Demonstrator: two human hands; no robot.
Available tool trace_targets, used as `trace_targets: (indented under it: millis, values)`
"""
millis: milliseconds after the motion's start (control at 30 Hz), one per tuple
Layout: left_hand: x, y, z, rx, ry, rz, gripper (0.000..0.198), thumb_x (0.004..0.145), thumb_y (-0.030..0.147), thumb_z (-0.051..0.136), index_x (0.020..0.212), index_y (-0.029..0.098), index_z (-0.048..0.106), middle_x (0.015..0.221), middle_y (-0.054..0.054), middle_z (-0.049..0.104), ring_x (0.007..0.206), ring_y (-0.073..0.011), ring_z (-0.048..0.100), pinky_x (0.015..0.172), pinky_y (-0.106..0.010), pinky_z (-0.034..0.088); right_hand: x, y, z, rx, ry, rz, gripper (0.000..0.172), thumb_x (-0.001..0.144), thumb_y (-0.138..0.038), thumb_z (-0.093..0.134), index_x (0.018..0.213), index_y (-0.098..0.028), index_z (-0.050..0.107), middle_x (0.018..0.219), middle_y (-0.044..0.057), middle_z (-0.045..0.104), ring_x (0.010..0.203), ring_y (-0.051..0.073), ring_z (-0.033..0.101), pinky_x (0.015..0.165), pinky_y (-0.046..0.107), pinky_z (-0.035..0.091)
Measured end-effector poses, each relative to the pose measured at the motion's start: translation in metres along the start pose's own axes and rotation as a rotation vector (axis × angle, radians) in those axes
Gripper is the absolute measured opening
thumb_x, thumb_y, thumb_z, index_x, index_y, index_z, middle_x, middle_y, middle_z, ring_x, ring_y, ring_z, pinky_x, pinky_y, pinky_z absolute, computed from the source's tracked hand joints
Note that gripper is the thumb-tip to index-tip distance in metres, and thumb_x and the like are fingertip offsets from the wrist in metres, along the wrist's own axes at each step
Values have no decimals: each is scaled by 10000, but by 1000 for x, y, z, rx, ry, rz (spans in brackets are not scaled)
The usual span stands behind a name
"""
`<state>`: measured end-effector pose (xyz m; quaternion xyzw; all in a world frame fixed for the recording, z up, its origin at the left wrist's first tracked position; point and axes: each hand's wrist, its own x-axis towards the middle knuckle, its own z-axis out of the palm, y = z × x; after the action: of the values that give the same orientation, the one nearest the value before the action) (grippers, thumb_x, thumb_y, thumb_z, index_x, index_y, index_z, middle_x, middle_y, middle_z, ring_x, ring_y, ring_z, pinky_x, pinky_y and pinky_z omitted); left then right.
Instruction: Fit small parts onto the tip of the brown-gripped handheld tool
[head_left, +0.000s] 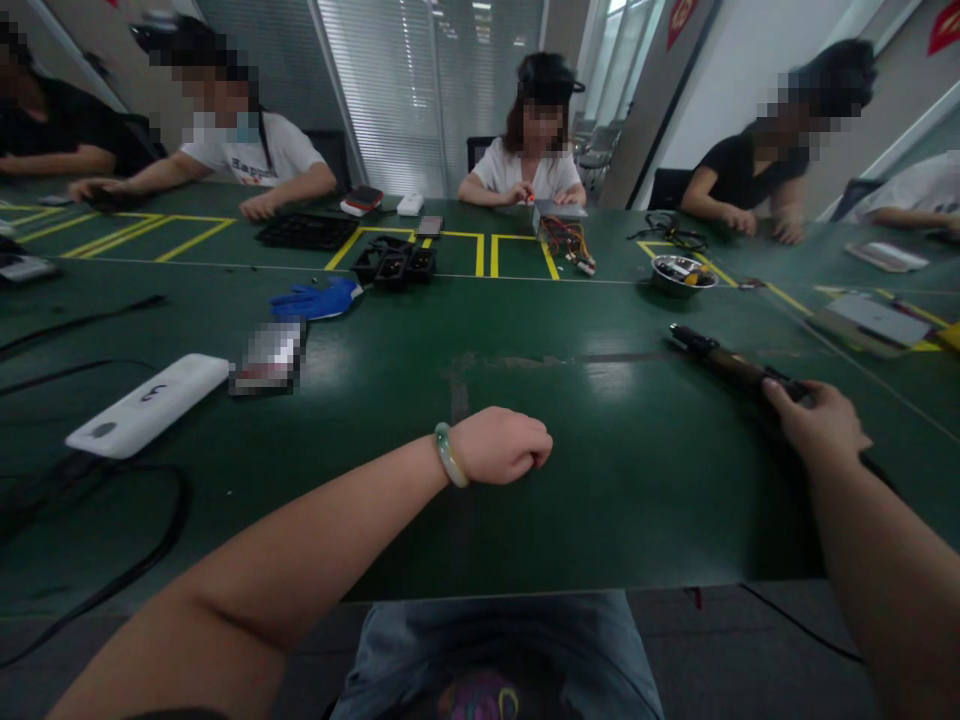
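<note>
My left hand (504,445), with a pale green bangle (450,455) on its wrist, rests on the green table in a loose fist. Nothing sticks out of it; its palm side is hidden. On the right, my right hand (823,425) is wrapped round the rear of a long dark tool that looks like an electric screwdriver (724,362). Its narrow front end points away from me to the left, and a dark cord shows behind the hand. Beyond the tool's front stands a metal bowl (684,276) with small dark and yellow pieces in it.
Leftward lie a white oblong device (150,405), a phone-like blurred item (270,355), a blue glove (316,299) and black cables (161,540). Black plastic parts (394,262) and a metal box with coloured wires (559,225) sit farther back. Several people work around the table.
</note>
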<state>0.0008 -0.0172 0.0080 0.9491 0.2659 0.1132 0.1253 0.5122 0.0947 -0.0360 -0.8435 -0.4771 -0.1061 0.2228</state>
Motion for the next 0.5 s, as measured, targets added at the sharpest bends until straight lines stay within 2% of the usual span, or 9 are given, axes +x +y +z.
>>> trace_targets:
  millis: [100,233,300,400,500]
  values:
    - [-3,-14,-12,82,155,-148,176,825,124,466,849,210,618,862,1,640,808,-137,589,757,-286,457,-13,-23,-3,84,-140,6,616,768,-680,519,1214,-260,587,1143,208,568,1032,349,512,793,526,303]
    - [-22,-52,-41,212,554,-595,202,839,175,446,982,202,585,957,-53,640,865,-193,581,773,-348,464,-45,-78,-7,211,-248,-227,550,798,-613,522,1228,-272,560,1154,133,586,1032,297,530,837,470,340]
    - [-47,-76,-57,346,681,-834,262,815,245,512,1065,177,552,1064,-105,622,999,-267,547,856,-431,438,-70,-110,-10,287,-302,-373,515,811,-586,526,1216,-269,560,1149,110,596,1011,276,544,857,452,347]
    - [-97,-109,-71,460,806,-1167,398,804,301,547,1145,111,469,1216,-184,539,1217,-368,398,961,-559,331,-115,-160,-20,400,-380,-587,451,834,-546,538,1186,-265,568,1169,90,595,1027,269,542,891,455,342]
    - [-144,-131,-72,417,810,-1348,426,834,310,524,1165,72,399,1300,-189,465,1296,-404,274,985,-638,240,-162,-203,-33,480,-455,-728,406,855,-528,544,1171,-274,571,1176,75,586,1059,284,522,891,476,343]
